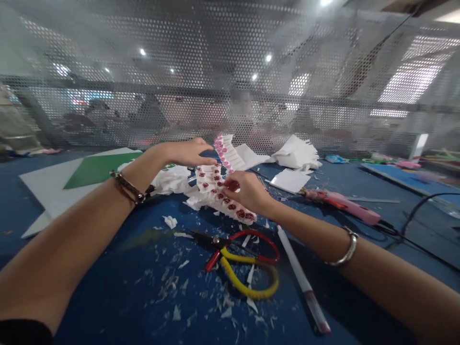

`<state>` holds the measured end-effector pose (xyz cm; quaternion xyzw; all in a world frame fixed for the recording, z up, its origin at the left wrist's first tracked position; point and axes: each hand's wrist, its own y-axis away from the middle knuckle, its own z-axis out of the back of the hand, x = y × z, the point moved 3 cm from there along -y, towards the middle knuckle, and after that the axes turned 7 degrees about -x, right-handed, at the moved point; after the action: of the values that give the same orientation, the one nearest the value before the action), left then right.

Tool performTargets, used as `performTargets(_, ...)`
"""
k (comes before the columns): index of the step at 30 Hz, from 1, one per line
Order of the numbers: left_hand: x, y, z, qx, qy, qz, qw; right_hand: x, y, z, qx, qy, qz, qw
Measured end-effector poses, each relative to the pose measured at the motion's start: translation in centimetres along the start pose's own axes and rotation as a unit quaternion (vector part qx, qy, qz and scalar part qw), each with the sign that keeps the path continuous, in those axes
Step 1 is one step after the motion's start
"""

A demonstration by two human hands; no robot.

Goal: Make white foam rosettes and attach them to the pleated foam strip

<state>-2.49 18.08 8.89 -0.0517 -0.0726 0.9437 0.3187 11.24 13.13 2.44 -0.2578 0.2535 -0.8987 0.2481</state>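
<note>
A crumpled white piece [204, 181] with rows of dark red round dots lies in front of me. My left hand [190, 152] reaches over its far edge, thumb and fingers stretched apart. Those fingertips come close to a pleated white strip [232, 155] edged with pink dots; contact is unclear. On the dotted piece rests my right hand [246, 190], its thumb and finger pinched together near the red dots. Whatever may be between those fingertips is too small to make out. Closer to me lie scissors [247, 261] with one red and one yellow handle.
A pen [302, 280] lies beside the scissors, among white scraps [176, 314]. Rightward is a pink corded tool [347, 206]; its black cable [413, 220] crosses the table. Green [100, 168] and white sheets [50, 179] lie left. A perforated metal screen [201, 62] stands behind.
</note>
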Motion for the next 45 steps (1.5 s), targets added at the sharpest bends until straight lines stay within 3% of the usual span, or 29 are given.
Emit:
performTargets(2,-1.0,0.7,1.0,-0.086,0.010,-0.049,0.995,0.2,-0.1,0.3,-0.004,0.007,0.011,1.000)
performTargets(5,-2.8,2.3,1.6,-0.138,0.134,-0.092,0.977,0.5,-0.2,1.3,-0.005,0.006,0.038,0.999)
performTargets(7,-3.6,3.6,0.7,-0.087,0.314,-0.049,0.944,0.7,0.0,2.5,-0.011,-0.002,0.057,0.998)
performTargets(11,-5.0,6.4,-3.2,-0.006,0.603,0.068,0.795,2.3,1.9,5.3,-0.031,-0.037,0.113,0.992)
performTargets(13,-6.0,7.6,-5.5,0.021,0.673,0.100,0.733,3.4,3.3,6.3,-0.026,-0.046,0.145,0.988)
performTargets(16,-7.7,9.0,-7.8,0.046,0.731,0.116,0.670,5.0,5.4,6.9,0.020,-0.052,0.185,0.981)
performTargets(20,-9.9,9.9,-8.6,0.093,0.770,0.092,0.624,5.4,7.3,6.8,0.043,-0.060,0.192,0.979)
performTargets(28,-10.8,9.7,-8.8,0.136,0.793,0.090,0.587,5.1,9.2,6.1,-0.030,-0.075,0.202,0.976)
performTargets(35,-10.4,10.1,-8.5,0.130,0.768,0.101,0.618,5.3,9.2,6.2,-0.023,-0.080,0.166,0.983)
performTargets(39,-10.1,10.0,-8.9,0.116,0.786,0.110,0.597,3.9,8.6,7.8,0.070,-0.042,0.114,0.990)
performTargets(43,-9.8,9.8,-9.5,0.109,0.816,0.121,0.555,1.4,10.0,8.4,0.259,0.029,0.090,0.961)
performTargets(45,-9.8,9.7,-9.6,0.117,0.825,0.122,0.540,0.3,10.9,8.2,0.282,0.113,0.099,0.948)
